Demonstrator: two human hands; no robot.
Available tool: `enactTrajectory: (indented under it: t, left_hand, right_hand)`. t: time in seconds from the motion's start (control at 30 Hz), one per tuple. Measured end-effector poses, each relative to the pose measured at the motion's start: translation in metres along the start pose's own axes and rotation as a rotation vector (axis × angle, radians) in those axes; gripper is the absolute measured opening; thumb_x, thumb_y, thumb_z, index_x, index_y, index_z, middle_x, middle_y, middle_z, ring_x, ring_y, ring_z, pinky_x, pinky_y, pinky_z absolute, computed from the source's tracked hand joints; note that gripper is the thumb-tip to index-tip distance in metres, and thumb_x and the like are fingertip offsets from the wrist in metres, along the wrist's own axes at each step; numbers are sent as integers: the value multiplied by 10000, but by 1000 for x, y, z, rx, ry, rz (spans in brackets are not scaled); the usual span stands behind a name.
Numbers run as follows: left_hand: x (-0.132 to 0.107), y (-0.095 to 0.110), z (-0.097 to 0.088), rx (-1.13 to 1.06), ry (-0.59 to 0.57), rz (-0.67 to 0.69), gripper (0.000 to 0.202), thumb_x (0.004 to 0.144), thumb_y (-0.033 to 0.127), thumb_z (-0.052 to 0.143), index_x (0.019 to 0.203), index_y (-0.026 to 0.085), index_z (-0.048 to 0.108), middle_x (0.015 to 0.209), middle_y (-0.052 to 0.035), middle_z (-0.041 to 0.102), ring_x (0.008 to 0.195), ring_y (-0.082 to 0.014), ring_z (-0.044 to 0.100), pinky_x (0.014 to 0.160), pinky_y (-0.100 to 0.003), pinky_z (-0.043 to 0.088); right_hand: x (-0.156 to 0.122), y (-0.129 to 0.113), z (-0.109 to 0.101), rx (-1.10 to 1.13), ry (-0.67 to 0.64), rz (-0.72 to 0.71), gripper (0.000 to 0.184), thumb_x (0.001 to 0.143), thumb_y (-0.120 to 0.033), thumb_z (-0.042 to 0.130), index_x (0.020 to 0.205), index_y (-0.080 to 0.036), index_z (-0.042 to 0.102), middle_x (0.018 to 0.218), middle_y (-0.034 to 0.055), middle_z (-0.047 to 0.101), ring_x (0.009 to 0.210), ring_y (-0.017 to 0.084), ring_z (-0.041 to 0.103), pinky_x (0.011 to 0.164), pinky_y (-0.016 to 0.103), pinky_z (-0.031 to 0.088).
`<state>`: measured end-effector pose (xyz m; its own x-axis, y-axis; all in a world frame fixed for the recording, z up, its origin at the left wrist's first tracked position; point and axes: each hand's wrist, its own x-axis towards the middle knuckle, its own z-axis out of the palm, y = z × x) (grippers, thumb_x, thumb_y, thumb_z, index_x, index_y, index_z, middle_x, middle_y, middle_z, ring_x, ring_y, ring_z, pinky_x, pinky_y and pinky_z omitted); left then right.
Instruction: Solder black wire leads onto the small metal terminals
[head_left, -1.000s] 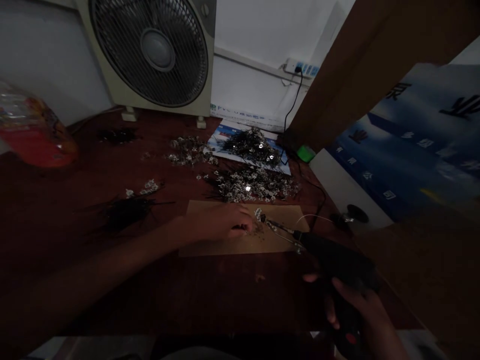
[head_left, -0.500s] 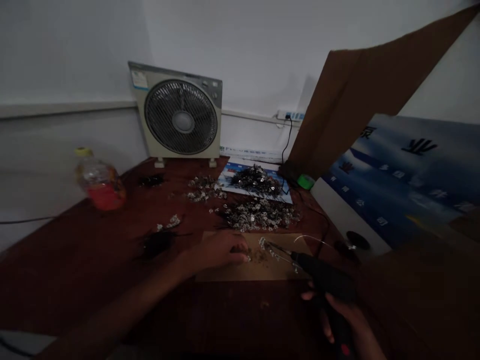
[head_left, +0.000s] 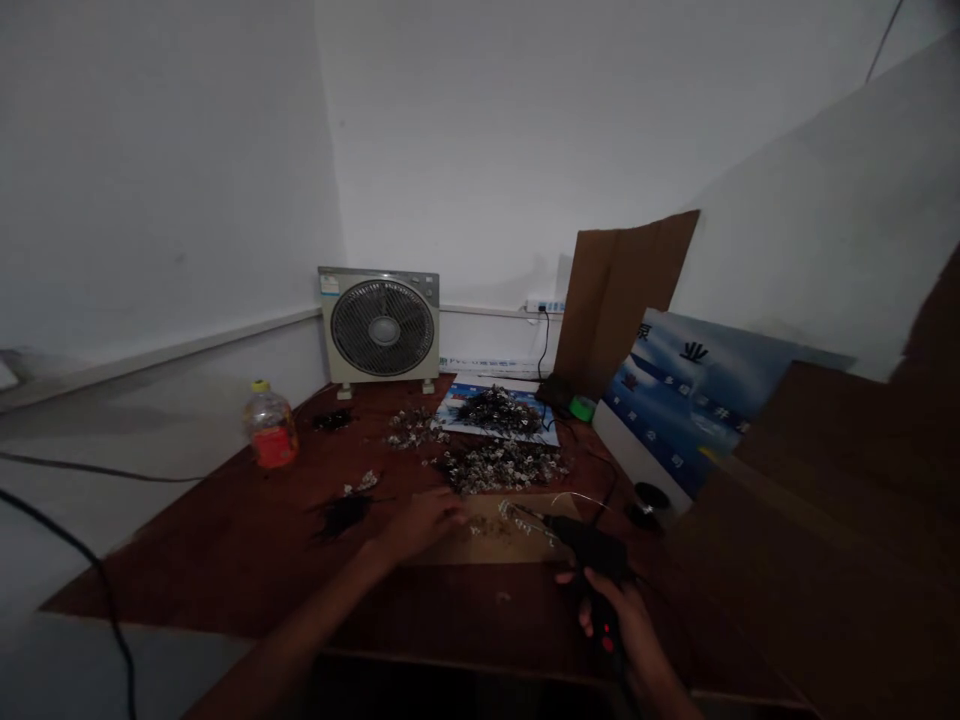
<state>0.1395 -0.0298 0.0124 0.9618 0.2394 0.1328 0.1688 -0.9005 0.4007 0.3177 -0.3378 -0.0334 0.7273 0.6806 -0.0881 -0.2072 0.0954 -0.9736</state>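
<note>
Head view: right hand [head_left: 609,612] clenched on black pistol-grip gun [head_left: 589,548]; white-flower sprig [head_left: 517,517] just ahead of that grip, at gun's tip, on cardboard [head_left: 510,552]. Left hand [head_left: 424,525] curled beside it, hold unclear. Tip best kept off fingers.

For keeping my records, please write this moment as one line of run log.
left hand: over cardboard sheet | right hand: holds black pistol-grip tool

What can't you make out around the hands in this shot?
Head view:
Left hand: its own back hides whether it holds anything.
Right hand: its fingers hide the grip of the black pistol-grip tool.
Small pale pieces on the brown card: too small and dim to identify.
</note>
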Motion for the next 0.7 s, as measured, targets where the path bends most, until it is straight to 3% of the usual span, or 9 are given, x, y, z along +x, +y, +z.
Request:
enactTrajectory:
  t: [0.17, 0.3, 0.5, 0.6, 0.7]
  left_hand:
    - [-66, -20, -11, 99, 94, -245, 183, 1034, 313, 603, 1081, 154, 679, 1216, -121, 684, 1143, -270, 650, 1018, -463, 538]
    - [-94, -26, -3, 133, 105, -326, 129, 997, 281, 590, 1020, 187, 674, 1182, -113, 687, 1164, -280, 629, 1036, -431, 518]
    - [-97, -32, 8, 157, 85, -339, 203, 977, 200, 462, 906, 199, 652, 1063, -99, 696, 1035, -268, 652, 957, -405, 535]
    - [-92, -39, 7, 154, 62, -303, 208, 933, 200, 446, 916, 218, 653, 1009, -90, 714, 967, -282, 663, 899, -410, 551]
    - [-76, -44, 2, 117, 46, -241, 303, 994, 227, 370, 1018, 247, 671, 1010, -73, 732, 916, -268, 675, 842, -384, 570]
  right_hand:
    - [1, 3, -1, -24, -23, 15, 557, 818, -666, 812, 862, -110, 800, 529, 38, 686, 432, 98, 563, 427, 183, 325]
    - [2, 8, -5, -28, -18, 14, 516, 809, -645, 813, 879, -134, 793, 586, 43, 721, 443, 103, 570, 435, 178, 354]
    - [5, 13, -12, -51, -14, 81, 563, 855, -688, 774, 989, -143, 820, 500, 33, 669, 417, 97, 550, 408, 146, 283]
    - [4, 10, -12, -44, 8, 123, 633, 752, -749, 834, 976, -157, 829, 521, 46, 698, 371, 96, 524, 375, 156, 267]
    - [0, 7, -9, -30, 51, 163, 646, 708, -784, 845, 914, -172, 858, 496, 62, 693, 358, 98, 527, 387, 167, 301]
